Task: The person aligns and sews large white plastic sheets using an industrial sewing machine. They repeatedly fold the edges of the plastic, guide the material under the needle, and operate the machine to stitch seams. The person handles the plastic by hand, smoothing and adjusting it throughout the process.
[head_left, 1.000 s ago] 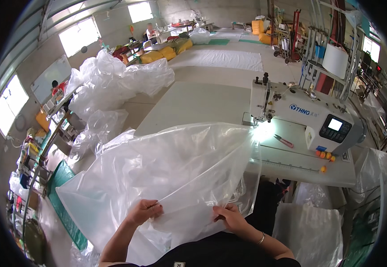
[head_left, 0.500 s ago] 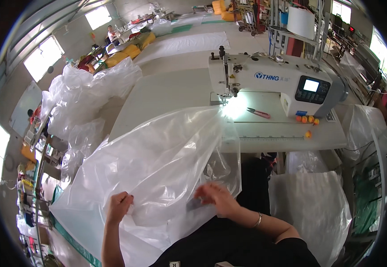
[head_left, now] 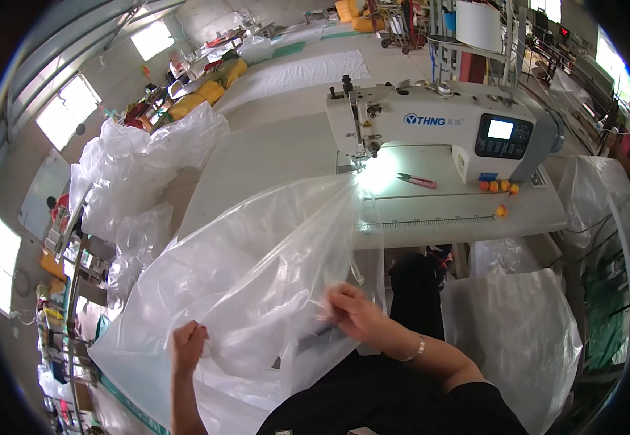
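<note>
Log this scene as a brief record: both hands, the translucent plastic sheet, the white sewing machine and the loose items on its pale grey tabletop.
Left hand: closed on the translucent plastic sheet
Right hand: fingers curled, over the sheet; blurred, grip unclear
Sheet: wrinkled, upper end narrowing toward the bright lit patch
Machine: white sewing machine, dark control panel, screen on
Cutter: pink-handled snips, lying on the pale grey tabletop
Small items: five round orange-yellow objects, four grouped, one apart
</note>
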Tool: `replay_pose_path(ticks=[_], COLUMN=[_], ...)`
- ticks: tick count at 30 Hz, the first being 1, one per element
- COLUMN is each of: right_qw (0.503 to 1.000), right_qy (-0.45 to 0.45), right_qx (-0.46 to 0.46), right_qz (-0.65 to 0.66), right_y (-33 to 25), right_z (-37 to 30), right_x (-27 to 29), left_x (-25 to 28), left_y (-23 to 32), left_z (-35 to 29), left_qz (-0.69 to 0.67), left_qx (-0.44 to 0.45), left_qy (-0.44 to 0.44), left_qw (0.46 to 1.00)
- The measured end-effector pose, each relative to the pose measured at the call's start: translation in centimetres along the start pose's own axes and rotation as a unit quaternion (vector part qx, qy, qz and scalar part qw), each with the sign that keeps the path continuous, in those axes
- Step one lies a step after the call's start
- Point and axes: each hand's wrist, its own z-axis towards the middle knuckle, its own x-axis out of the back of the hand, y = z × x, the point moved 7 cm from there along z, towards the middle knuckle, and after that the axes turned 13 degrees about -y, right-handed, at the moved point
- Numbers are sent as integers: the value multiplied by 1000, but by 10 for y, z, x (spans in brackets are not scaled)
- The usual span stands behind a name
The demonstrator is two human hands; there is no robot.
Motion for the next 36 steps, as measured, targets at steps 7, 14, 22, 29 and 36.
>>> replay_pose_path(ticks=[7, 14, 22, 29, 36], right_qw=[881, 828, 536, 967, 916], right_qy=[172, 163, 323, 249, 274], right_qx=[-179, -90, 58, 14, 6], right_qz=[-404, -529, -778, -48, -293], right_y=[-30, -55, -95, -62, -57], right_z=[-86, -54, -59, -59, -68], right_x=[46, -7, 33, 93, 103], left_x=[-44, -199, -196, -135, -260], left_y=[-55, 185, 158, 143, 197], left_z=[63, 1, 36, 75, -4], left_qz=[514, 159, 49, -301, 424], left_qx=[-34, -425, -347, -195, -480], left_qy=[-107, -138, -49, 55, -180], left_qw=[850, 880, 935, 932, 747])
